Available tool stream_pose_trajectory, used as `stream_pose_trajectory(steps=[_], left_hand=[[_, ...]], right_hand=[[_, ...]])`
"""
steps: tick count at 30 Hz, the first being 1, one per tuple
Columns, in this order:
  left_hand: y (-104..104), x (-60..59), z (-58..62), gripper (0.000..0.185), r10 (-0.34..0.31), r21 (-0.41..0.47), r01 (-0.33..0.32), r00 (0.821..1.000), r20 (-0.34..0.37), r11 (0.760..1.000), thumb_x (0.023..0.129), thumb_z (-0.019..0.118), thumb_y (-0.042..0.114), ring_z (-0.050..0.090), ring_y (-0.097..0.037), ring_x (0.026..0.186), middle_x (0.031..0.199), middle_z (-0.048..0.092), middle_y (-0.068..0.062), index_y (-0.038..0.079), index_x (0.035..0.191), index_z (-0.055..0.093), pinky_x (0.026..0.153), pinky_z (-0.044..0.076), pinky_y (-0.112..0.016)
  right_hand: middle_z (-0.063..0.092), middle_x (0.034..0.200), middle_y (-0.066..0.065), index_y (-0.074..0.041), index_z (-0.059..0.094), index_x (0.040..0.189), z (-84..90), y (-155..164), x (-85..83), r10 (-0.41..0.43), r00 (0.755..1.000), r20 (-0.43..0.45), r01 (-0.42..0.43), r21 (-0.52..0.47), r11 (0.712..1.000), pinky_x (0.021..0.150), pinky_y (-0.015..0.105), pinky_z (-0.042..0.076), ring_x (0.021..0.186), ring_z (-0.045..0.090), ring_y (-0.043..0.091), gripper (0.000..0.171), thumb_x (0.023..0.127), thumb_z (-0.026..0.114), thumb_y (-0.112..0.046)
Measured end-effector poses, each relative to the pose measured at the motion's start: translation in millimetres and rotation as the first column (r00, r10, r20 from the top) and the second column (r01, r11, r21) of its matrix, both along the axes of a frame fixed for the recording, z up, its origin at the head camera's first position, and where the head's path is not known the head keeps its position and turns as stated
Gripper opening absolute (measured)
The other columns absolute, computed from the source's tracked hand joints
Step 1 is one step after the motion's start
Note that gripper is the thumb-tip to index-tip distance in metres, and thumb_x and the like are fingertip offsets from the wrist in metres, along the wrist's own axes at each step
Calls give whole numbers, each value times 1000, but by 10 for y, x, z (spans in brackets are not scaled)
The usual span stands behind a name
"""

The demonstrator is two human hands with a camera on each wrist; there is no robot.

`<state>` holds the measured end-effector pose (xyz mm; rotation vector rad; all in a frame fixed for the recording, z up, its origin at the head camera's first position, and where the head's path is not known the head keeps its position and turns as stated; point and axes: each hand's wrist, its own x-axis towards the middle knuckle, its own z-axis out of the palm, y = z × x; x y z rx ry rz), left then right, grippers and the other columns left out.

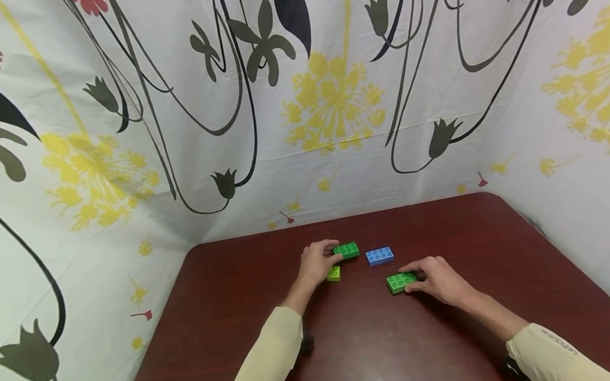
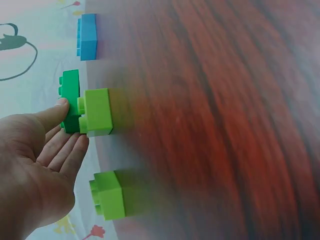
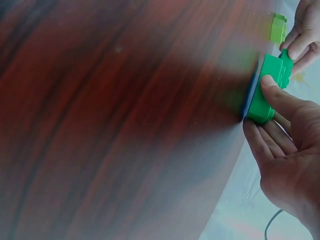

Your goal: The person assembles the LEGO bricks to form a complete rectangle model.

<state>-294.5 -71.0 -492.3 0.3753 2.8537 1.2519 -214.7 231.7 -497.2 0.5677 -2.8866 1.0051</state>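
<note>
1. Dark red-brown wood-grain counter (image 1: 390, 333), glossy, with rounded far corners.
2. Left hand (image 1: 315, 264) pinches a dark green studded plastic brick (image 1: 346, 250) at its near end; a small lime-green square plastic brick (image 1: 333, 273) lies just beside the fingers.
3. Right hand (image 1: 439, 278) grips a second green rectangular studded brick (image 1: 401, 281), thumb on top.
4. Blue rectangular studded brick (image 1: 379, 256) lies between both hands, untouched, toward the counter's far edge.

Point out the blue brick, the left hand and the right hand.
blue brick (image 1: 379, 256), head view, studded top.
left hand (image 1: 316, 264), head view, back of hand.
right hand (image 1: 439, 279), head view, back of hand.
</note>
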Motion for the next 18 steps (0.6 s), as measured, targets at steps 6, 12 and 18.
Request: stream_pose_trajectory(steps=[6, 12, 18], left_hand=[[-82, 90, 63, 38, -29, 34, 30, 999, -27, 999, 90, 74, 30, 67, -12, 108, 121, 70, 5, 21, 127, 69, 88, 55, -33], [-147, 238, 118, 38, -74, 52, 78, 995, -73, 996, 89, 76, 29, 68, -8, 102, 117, 71, 5, 19, 126, 70, 85, 56, -30], [-240, 448, 152, 36, -132, 92, 138, 989, -62, 986, 90, 75, 26, 69, -10, 102, 118, 71, 4, 22, 125, 70, 85, 56, -26]], right_hand=[[72, 110, 8, -9, 75, 114, 7, -42, -13, 15, 999, -47, -16, -20, 1000, 75, 35, 58, 94, 68, 18, 38, 79, 85, -20], [73, 110, 6, -10, 76, 113, 25, -108, -9, 35, 996, -80, -37, -28, 999, 78, 39, 58, 97, 68, 20, 37, 79, 85, -23], [73, 107, 2, -11, 76, 112, 26, -212, 45, 39, 995, -95, -43, -40, 998, 77, 36, 58, 95, 68, 16, 38, 78, 86, -25]])
